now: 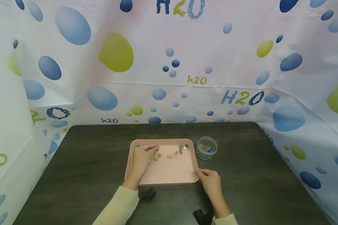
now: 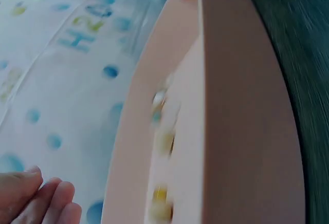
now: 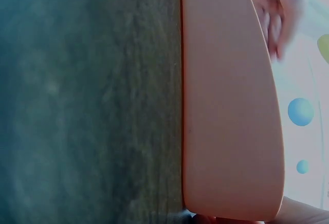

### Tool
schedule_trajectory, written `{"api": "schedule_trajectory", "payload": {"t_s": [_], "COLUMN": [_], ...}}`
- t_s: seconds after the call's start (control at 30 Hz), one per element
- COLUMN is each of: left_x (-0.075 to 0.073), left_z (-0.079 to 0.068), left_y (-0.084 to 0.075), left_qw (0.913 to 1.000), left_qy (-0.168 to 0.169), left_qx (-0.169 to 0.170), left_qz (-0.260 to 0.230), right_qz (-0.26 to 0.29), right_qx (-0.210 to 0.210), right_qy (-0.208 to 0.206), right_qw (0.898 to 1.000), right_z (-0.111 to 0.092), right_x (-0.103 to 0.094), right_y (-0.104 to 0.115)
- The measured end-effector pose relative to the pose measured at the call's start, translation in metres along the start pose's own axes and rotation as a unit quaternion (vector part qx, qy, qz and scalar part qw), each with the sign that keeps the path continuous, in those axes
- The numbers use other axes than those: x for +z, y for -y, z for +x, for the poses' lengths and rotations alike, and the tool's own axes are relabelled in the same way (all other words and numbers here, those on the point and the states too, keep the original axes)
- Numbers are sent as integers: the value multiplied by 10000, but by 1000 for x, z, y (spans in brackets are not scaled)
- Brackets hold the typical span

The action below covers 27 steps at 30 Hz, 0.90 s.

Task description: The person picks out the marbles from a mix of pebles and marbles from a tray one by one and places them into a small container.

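Note:
A pink rectangular tray carries several small coloured stones along its far half. My left hand hovers over the tray's left side, wrist above the near rim. Its fingers point forward, loosely bent, with the thumb close to the index finger; nothing shows between them. At the tray's near right corner, my right hand grips the rim between thumb and fingers. A yellow stone and a beige stone lie just right of the left hand. In the left wrist view the stones are blurred.
A clear round tub with small coloured pieces inside stands beside the tray's far right corner. The dark wooden table extends around the tray. A white patterned sheet hangs behind and at both sides.

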<state>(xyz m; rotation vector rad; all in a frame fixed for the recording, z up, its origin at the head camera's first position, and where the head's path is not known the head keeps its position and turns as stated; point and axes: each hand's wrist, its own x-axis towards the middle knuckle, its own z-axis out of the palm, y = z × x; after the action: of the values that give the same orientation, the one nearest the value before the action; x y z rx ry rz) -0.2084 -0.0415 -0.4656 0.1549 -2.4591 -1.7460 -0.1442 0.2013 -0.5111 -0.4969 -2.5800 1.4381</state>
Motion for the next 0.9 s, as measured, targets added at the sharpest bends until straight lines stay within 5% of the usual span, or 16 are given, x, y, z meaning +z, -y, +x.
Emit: {"api": "schedule_trajectory", "payload": {"t_s": [0.23, 0.4, 0.6, 0.9], "left_x": [-53, -72, -71, -65], "left_z": [-11, -19, -22, -27], "left_y": [21, 41, 60, 73], "left_qw": [9964, 9953, 9957, 9931], "left_qy": [-790, -745, -419, -664], "left_qx": [-309, -493, -566, -621], "left_qz": [-73, -382, -610, -735], "right_qz": [-8, -40, -82, -116], "right_qx": [42, 48, 37, 24], "right_qy": [31, 12, -47, -77], "right_qw": [10000, 10000, 9999, 9999], "right_z": [-3, -2, -2, -4], "right_x": [-2, -3, 0, 1], "right_y": [0, 0, 1, 1]}}
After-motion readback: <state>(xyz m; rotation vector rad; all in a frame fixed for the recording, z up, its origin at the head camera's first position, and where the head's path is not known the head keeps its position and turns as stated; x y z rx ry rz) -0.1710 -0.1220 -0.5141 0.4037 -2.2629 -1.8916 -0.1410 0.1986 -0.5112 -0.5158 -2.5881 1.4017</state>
